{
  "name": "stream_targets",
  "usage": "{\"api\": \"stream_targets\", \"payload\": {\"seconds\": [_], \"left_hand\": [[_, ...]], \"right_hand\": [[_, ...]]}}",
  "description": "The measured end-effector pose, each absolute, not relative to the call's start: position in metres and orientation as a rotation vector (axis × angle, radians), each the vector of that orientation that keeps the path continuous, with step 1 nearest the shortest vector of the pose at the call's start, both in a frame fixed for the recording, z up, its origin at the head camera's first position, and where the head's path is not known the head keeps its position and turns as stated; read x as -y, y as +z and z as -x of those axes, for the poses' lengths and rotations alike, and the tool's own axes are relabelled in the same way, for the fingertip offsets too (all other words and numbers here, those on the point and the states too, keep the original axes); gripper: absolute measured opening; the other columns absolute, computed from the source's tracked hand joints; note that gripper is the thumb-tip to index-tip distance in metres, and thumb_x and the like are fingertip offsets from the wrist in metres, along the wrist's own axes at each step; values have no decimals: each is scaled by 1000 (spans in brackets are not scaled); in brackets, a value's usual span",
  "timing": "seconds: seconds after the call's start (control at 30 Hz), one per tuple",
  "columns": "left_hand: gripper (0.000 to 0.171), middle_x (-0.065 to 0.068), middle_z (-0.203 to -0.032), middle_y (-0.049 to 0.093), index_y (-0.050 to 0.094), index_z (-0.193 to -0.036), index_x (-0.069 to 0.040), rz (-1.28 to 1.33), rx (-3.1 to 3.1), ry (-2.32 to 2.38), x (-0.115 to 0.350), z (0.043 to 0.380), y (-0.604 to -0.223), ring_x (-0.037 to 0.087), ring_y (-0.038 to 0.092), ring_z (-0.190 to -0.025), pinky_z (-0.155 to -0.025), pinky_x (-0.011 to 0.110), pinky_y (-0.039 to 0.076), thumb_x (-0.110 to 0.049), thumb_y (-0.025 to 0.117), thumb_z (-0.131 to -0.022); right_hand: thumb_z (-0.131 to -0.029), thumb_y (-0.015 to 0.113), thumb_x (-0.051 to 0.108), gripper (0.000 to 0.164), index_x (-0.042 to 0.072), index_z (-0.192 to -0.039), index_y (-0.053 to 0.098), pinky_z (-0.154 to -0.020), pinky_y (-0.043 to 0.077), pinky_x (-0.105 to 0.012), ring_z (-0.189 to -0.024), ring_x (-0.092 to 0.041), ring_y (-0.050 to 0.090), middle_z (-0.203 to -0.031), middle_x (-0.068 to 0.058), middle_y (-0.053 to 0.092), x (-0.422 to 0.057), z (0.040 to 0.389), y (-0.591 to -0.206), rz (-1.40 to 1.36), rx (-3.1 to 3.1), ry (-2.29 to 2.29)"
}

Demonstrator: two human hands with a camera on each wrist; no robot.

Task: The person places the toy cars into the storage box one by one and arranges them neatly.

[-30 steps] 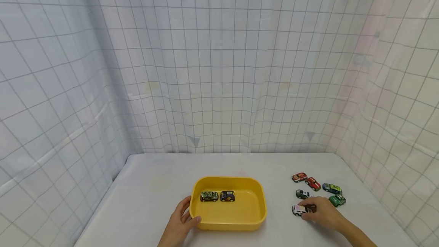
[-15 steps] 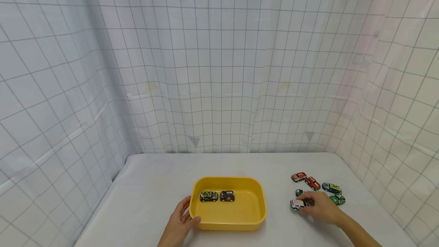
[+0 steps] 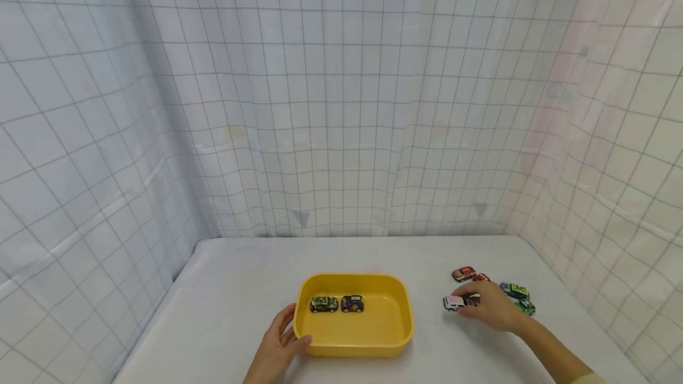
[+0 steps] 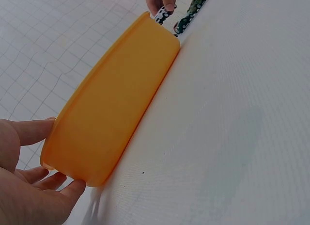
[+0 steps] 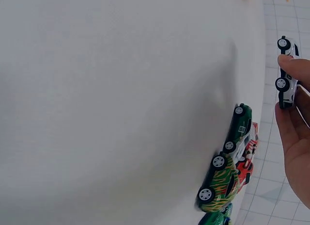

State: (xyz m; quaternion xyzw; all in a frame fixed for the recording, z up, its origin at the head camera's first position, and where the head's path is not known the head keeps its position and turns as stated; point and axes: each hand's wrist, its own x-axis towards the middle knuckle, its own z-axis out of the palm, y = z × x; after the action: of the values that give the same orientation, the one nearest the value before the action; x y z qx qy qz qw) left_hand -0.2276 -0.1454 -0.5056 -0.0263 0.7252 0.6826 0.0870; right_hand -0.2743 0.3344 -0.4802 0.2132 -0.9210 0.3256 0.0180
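Observation:
In the head view, my left hand (image 3: pixel 274 345) grips the near left corner of a yellow plastic tray (image 3: pixel 354 351), fingers along its outer wall. Inside the tray, a camouflage-green toy car (image 3: pixel 324 304) and a dark blue toy car (image 3: pixel 353 303) stand end to end along the back. To the tray's right, my right hand (image 3: pixel 493 307) pinches a white toy car (image 3: pixel 452 303) between thumb and fingers. The right wrist view shows this white car (image 5: pixel 286 72) raised off the table, its black-tyred wheels visible.
Beyond my right hand lie an orange toy car (image 3: pixel 463 273), a red one (image 3: pixel 482 278), a blue-yellow one (image 3: pixel 514 290) and a green one (image 3: pixel 527 307). The right wrist view adds a tiger-striped car (image 5: pixel 220 184) and a dark green-and-white car (image 5: pixel 238 128). Grid-patterned curtains (image 3: pixel 341 105) surround the table.
My right hand has lifted the white toy car from the table and carried it away from me and slightly left, toward the tray. My left hand and the tray stay in place.

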Motion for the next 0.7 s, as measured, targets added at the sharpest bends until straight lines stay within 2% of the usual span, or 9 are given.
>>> {"api": "stream_targets", "payload": {"seconds": [0.13,0.3,0.37,0.47,0.7], "left_hand": [[94,35,-162,21,22,-160,5,91,-2172,2025,144,227,-506,52,32,-144,-109,52,46,-15,82,-91],[94,35,-162,21,22,-160,6,89,-2191,2016,143,227,-504,52,32,-144,-110,54,44,-15,82,-91],[93,34,-163,21,22,-160,5,92,-2192,2015,143,228,-504,52,32,-144,-110,53,44,-14,82,-91],[93,34,-163,21,22,-160,5,96,-2189,2021,143,229,-504,51,33,-145,-109,52,45,-12,81,-90],[93,35,-162,20,20,-160,7,84,-2187,2033,143,227,-505,52,32,-144,-108,51,46,-12,81,-91]], "right_hand": [[-86,85,20,27,11,-110,77,-85,61,-31,-108,-31,68,-113,-5,72,-327,280,-473,-668,2853,1046],[-88,83,17,24,11,-110,77,-88,61,-33,-104,-27,67,-112,-2,70,-316,288,-462,-707,2848,1004],[-88,83,18,24,11,-110,77,-88,61,-35,-100,-24,67,-109,3,70,-311,290,-457,-696,2860,999],[-88,83,19,24,12,-111,77,-89,60,-40,-101,-26,68,-109,4,72,-302,294,-451,-676,2880,1006],[-89,82,15,23,12,-111,76,-89,61,-40,-102,-24,68,-108,4,71,-282,298,-440,-687,2905,1058]]}}
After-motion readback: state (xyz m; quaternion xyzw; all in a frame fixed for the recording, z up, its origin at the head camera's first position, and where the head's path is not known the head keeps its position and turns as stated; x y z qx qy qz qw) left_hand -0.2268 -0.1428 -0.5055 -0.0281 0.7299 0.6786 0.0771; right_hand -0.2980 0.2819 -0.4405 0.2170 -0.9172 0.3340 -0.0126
